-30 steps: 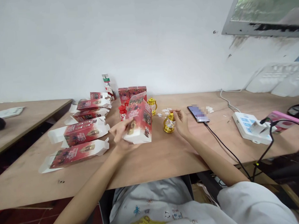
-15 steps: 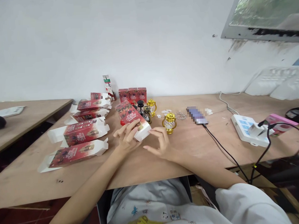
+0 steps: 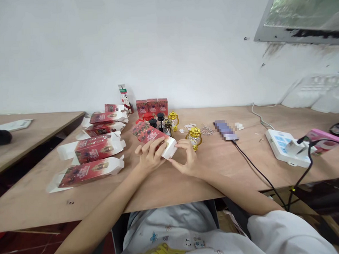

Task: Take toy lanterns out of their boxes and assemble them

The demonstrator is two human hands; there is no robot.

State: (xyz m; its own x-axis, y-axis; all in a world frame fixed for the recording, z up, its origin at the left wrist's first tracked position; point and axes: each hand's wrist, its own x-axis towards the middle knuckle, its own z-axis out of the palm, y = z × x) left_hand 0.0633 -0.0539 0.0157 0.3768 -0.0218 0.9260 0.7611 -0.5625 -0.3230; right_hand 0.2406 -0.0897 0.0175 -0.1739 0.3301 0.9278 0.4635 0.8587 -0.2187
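My left hand grips a red printed carton that lies tilted on the wooden table, its white end pointing toward me. My right hand pinches that white end flap from the right. Just behind my right hand stands a small gold lantern. More little lanterns, black, red and gold, cluster behind the carton.
Several flat open red cartons lie in a row to the left. Three closed red boxes and a bottle stand by the wall. A phone with its cable, a white power strip and a pink box sit to the right.
My right hand left the gold lantern and came over to the carton's white end. My left hand tipped the carton from upright down to lying on the table.
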